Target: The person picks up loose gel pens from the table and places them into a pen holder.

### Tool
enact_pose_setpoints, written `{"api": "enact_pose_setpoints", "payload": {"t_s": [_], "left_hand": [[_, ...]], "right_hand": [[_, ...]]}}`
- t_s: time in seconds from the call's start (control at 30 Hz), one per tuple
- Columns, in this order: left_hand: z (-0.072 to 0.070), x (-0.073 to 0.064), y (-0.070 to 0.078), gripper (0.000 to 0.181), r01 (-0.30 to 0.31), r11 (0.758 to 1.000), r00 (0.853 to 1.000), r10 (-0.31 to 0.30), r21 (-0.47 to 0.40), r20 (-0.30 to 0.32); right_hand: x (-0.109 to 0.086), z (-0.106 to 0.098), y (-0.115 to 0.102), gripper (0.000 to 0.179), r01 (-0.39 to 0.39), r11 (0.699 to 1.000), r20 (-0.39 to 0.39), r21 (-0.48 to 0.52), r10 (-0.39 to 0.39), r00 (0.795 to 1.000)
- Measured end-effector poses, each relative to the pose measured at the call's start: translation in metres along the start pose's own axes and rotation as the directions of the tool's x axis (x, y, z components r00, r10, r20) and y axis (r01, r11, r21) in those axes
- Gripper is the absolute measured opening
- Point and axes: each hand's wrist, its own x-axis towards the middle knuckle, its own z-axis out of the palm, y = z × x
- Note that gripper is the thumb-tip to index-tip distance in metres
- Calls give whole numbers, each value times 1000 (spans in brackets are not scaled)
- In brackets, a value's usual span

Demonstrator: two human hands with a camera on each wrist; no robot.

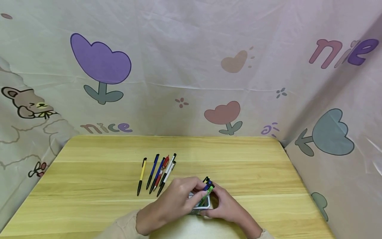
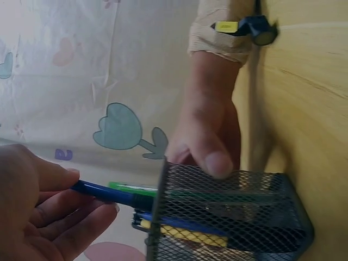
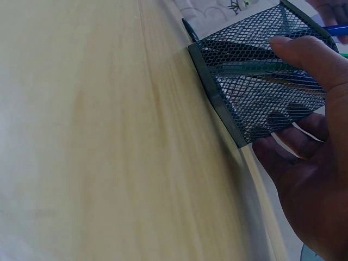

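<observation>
A dark mesh pen holder [image 2: 234, 215] stands on the table, gripped by my right hand [image 1: 228, 205] with its thumb on one mesh side and the fingers round another, as the right wrist view shows. My left hand [image 1: 179, 199] pinches a blue pen [image 2: 106, 191] by its end, over the holder's open top. The pen's dark lower part reaches in past the rim. Inside the holder are a green pen [image 2: 130, 188], another blue pen [image 2: 187, 223] and a yellow pen [image 2: 190, 235]. In the head view the left hand hides part of the holder.
Left of the hands lie a yellow pen [image 1: 142, 176], two blue pens [image 1: 153, 171], a red pen [image 1: 159, 177] and two white pens [image 1: 167, 177] on the wooden table [image 1: 89, 186]. A printed curtain [image 1: 167, 59] hangs behind and at both sides.
</observation>
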Motion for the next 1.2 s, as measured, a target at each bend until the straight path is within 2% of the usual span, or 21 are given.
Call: {"api": "enact_pose_setpoints", "payload": {"t_s": [0.3, 0.47, 0.7, 0.93, 1.2], "left_hand": [[5, -7, -2, 5, 1, 998, 999, -3, 69, 33], [9, -10, -4, 6, 19, 993, 999, -24, 118, 47], [11, -14, -5, 4, 48, 989, 995, -60, 139, 80], [15, -16, -7, 4, 46, 985, 991, -67, 168, 120], [18, -17, -8, 9, 59, 975, 986, -90, 216, 138]], "right_hand": [[0, 1, 1, 63, 17, 999, 0, 44, -17, 1000], [0, 1, 2, 64, 19, 999, -1, 36, -19, 1000], [2, 1, 3, 59, 56, 998, 1, 6, -56, 998], [2, 2, -1, 54, -16, 999, 9, 40, 15, 1000], [1, 1, -2, 53, -12, 1000, -1, 8, 12, 1000]]}}
